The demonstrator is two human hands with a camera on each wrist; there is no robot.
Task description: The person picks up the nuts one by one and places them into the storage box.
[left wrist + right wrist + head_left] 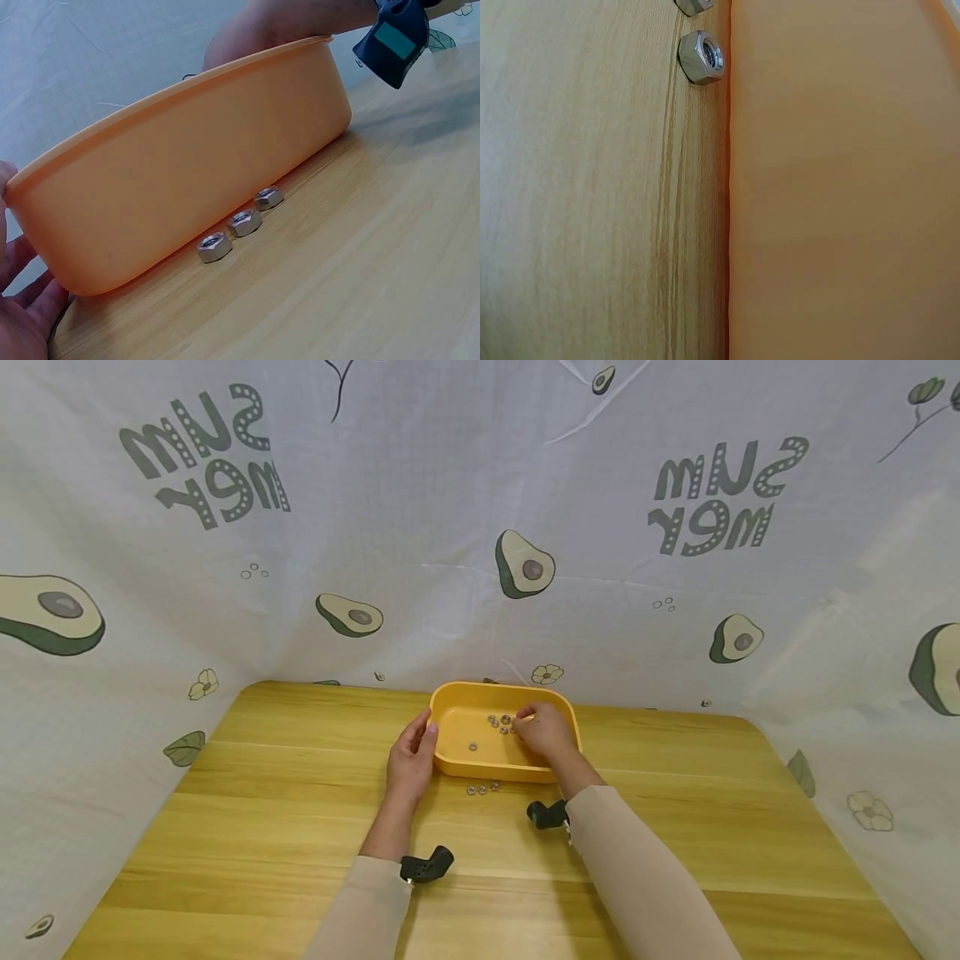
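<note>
A yellow plastic bin (491, 772) stands on the table. At its left end my left hand (411, 767) holds the corner, thumb at the rim and fingers against the outer wall, as the left wrist view also shows. Inside the bin lie several metal hex nuts (506, 720). My right hand (546, 732) reaches in over the near right rim, its curled fingertips together at a nut (513, 730) beside the cluster, mostly hidden by the fingers. In the right wrist view the hand is out of sight; the bin's outer wall (840, 180) fills the right half.
Three hex nuts (244, 223) sit in a row on the wooden table (262, 827), along the bin's near wall. One nut (472, 747) lies apart inside the bin, nearer its left end. Behind the table hangs a white printed cloth (450, 485).
</note>
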